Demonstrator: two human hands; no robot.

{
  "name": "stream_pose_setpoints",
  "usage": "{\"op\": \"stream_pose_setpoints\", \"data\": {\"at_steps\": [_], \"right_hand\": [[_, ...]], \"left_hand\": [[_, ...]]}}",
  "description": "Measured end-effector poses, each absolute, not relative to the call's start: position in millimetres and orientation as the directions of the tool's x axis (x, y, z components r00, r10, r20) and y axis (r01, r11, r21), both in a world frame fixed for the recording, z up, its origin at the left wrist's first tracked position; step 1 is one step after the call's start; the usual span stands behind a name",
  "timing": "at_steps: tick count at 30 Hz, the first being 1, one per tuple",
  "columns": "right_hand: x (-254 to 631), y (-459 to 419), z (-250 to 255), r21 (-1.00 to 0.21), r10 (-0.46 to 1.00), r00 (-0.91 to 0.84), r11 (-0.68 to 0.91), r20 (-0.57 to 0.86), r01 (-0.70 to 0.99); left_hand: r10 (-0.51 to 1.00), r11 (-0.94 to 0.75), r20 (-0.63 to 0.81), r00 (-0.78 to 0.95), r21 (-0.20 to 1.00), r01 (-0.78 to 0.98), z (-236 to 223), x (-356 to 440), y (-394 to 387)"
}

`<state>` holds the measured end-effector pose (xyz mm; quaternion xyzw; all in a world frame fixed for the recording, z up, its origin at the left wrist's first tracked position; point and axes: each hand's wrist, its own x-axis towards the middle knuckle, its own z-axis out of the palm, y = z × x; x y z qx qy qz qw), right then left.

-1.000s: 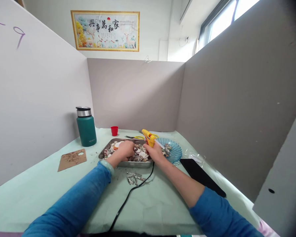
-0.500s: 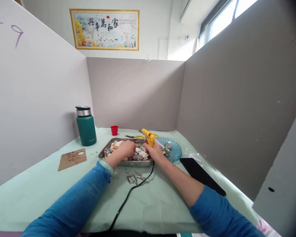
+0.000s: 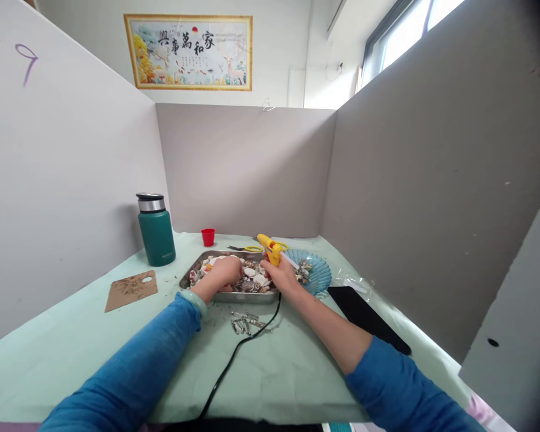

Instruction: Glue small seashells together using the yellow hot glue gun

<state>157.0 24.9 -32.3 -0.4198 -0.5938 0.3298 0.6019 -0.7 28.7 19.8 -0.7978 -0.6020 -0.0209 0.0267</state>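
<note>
My right hand (image 3: 279,275) is wrapped round a yellow hot glue gun (image 3: 270,245), held over the right side of a metal tray (image 3: 247,297). A white glue stick (image 3: 288,259) sticks out of the gun's back. My left hand (image 3: 228,271) is down in the tray among the seashells (image 3: 251,275). Its fingers are bent together and pointing down; whatever is in them is hidden by the back of the hand. The shells are white, brown and reddish, and fill most of the tray.
A blue scalloped plate (image 3: 319,275) with small shells stands right, by a black flat object (image 3: 369,318). Metal clips (image 3: 243,325) and a black cord (image 3: 234,354) lie in front. Scissors (image 3: 252,248), a red cup (image 3: 207,237), green bottle (image 3: 156,237) and brown card (image 3: 131,291) surround the tray.
My left hand has shifted slightly to the left within the tray, uncovering more shells. My right hand and the glue gun stay almost where they were.
</note>
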Motion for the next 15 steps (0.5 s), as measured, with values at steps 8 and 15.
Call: {"op": "stream_pose_setpoints", "data": {"at_steps": [8, 15], "right_hand": [[154.9, 23.8, -30.6, -0.911, 0.906, 0.102, 0.402, 0.410, 0.093], [156.7, 27.7, -35.1, -0.903, 0.900, 0.076, 0.424, 0.428, 0.069]], "left_hand": [[0.950, -0.291, 0.100, 0.295, -0.061, 0.955, 11.5, 5.7, 28.4], [0.924, -0.379, 0.194, 0.329, 0.359, 0.853, 13.1, -4.4, 41.9]]}}
